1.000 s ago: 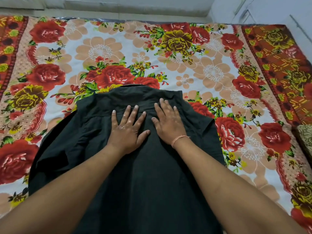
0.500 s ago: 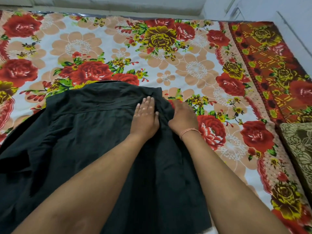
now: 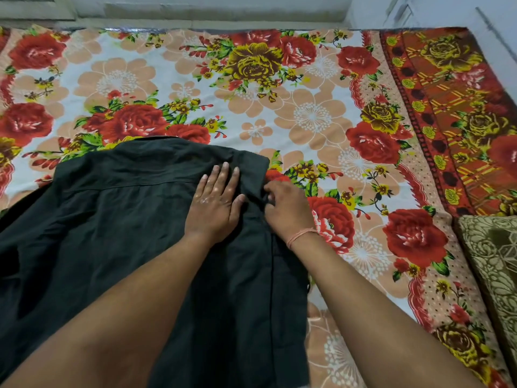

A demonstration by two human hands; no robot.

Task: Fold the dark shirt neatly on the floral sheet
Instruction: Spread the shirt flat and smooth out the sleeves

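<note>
The dark shirt (image 3: pixel 117 219) lies spread back-up on the floral sheet (image 3: pixel 279 107), collar end away from me. Flat on the cloth near the shirt's right shoulder rests my left hand (image 3: pixel 215 203), fingers together and pressing down. Just right of it, my right hand (image 3: pixel 288 208) curls its fingers onto the shirt's right edge and pinches the fabric there. A thin orange thread circles the right wrist. The shirt's right side lies folded in along a straight edge; its left side spreads out loosely to the left.
A brown patterned cushion (image 3: pixel 492 261) sits at the sheet's right edge. A pale wall and ledge (image 3: pixel 223 12) run along the far end of the sheet. Bare floral sheet stretches beyond the collar and right of the shirt.
Both hands slid from the shirt's upper middle to its right shoulder. The right hand went from flat to curled on the edge, and the shirt's right side now lies folded in.
</note>
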